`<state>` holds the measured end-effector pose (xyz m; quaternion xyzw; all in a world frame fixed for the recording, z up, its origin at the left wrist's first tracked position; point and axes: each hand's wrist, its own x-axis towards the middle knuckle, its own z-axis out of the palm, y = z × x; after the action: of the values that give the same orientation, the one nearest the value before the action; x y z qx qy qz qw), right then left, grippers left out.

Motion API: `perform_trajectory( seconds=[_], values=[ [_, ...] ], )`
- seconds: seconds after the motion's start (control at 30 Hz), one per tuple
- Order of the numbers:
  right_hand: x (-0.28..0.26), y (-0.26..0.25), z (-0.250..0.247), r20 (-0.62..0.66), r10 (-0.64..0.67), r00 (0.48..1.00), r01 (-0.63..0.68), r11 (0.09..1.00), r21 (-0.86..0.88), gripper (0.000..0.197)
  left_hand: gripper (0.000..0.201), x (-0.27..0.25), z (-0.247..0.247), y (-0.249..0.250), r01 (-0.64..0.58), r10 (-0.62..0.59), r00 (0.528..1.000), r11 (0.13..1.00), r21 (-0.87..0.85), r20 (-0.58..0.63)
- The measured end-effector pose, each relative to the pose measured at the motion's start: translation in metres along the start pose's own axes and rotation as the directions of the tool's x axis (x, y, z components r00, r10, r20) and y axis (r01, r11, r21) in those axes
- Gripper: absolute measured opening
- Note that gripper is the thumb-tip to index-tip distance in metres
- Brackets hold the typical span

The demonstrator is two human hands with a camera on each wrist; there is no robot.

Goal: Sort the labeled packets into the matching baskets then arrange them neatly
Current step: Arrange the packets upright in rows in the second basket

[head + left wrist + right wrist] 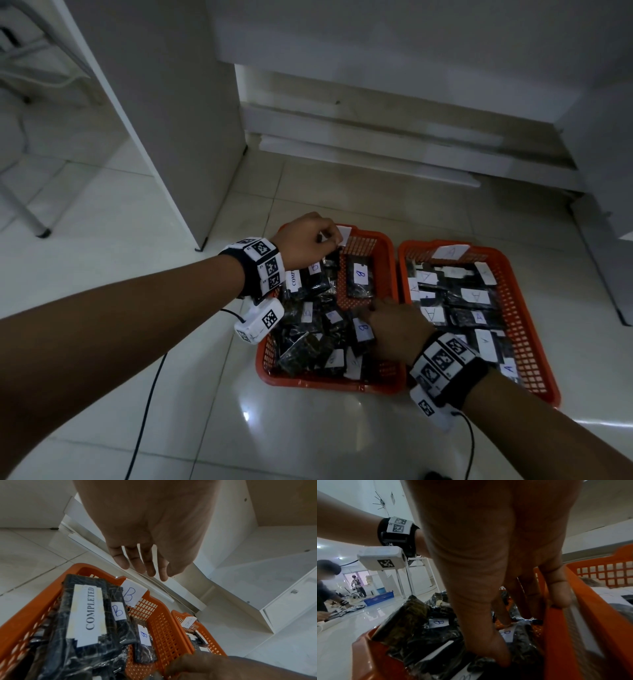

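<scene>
Two orange baskets stand side by side on the tiled floor. The left basket (329,382) carries a white tag marked B (344,234) (133,594) and holds several dark packets labeled B, one strip reading COMPLETED (87,615). The right basket (544,342) has an A tag (448,251) and A packets laid flat. My left hand (308,240) (145,569) hovers over the B basket's far left corner beside the tag, fingers loose and holding nothing. My right hand (390,318) (505,635) reaches into the B basket's right side, its straight fingers and thumb pressing down on packets, the little finger on the rim.
A white cabinet panel (178,137) stands to the left of the baskets, and white boards (376,154) lie along the wall behind. A black cable (147,394) runs over the floor at the front. Far left, another person (327,585) works near a blue basket (378,599).
</scene>
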<state>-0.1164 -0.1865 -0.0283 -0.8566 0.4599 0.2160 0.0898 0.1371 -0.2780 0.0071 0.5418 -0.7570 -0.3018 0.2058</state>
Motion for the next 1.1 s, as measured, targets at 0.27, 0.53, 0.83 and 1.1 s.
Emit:
perform_trajectory(
  seconds=[0.27, 0.53, 0.83, 1.1],
  values=[
    [0.001, 0.002, -0.002, -0.065, -0.019, 0.998, 0.012, 0.995, -0.099, 0.063, 0.019, -0.004, -0.004, -0.005, -0.04, 0.04, 0.999, 0.999, -0.006, 0.003],
    [0.01, 0.007, -0.005, 0.041, -0.079, 0.996, 0.082, 0.993, -0.081, 0.069, 0.01, -0.009, -0.007, -0.002, -0.032, 0.032, 0.999, 0.999, -0.012, 0.011],
    [0.022, 0.012, 0.0, 0.034, -0.142, 0.989, 0.145, 0.977, -0.153, 0.061, 0.017, -0.014, -0.009, 0.001, -0.027, 0.027, 0.999, 1.0, -0.011, 0.021],
    [-0.011, -0.017, -0.011, -0.148, -0.019, 0.989, 0.031, 0.996, 0.081, 0.039, 0.009, -0.012, -0.012, -0.003, -0.007, 0.008, 1.0, 0.999, -0.036, 0.015]
  ],
)
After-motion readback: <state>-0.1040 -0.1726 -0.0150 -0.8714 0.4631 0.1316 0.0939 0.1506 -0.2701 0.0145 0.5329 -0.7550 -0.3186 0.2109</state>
